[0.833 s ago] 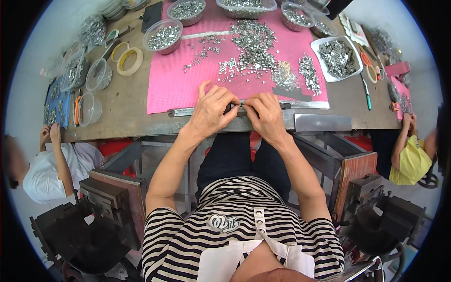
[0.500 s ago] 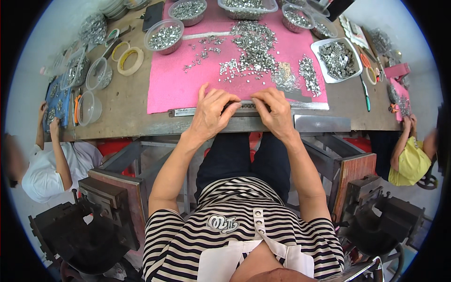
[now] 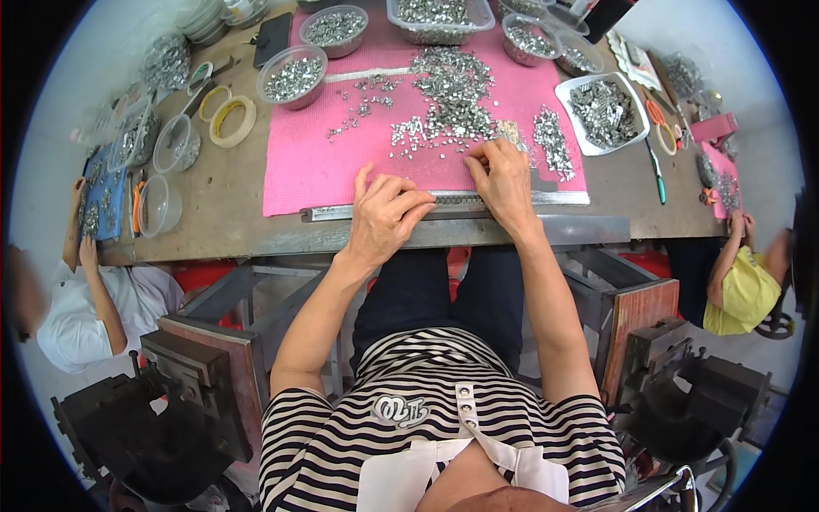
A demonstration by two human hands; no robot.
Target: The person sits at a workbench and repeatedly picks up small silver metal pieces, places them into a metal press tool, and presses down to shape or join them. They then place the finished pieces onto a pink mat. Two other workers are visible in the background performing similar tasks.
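I see my left hand (image 3: pixel 381 213) half-curled at the metal rail (image 3: pixel 329 213), right hand (image 3: pixel 507 189) loosely curled at the left's 3 o'clock; I cannot tell what either holds.

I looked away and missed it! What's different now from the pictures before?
The right hand has reached forward from the metal rail, over the pink mat, toward the small metal pieces; whether it holds one is hidden. The left hand stays at the rail.
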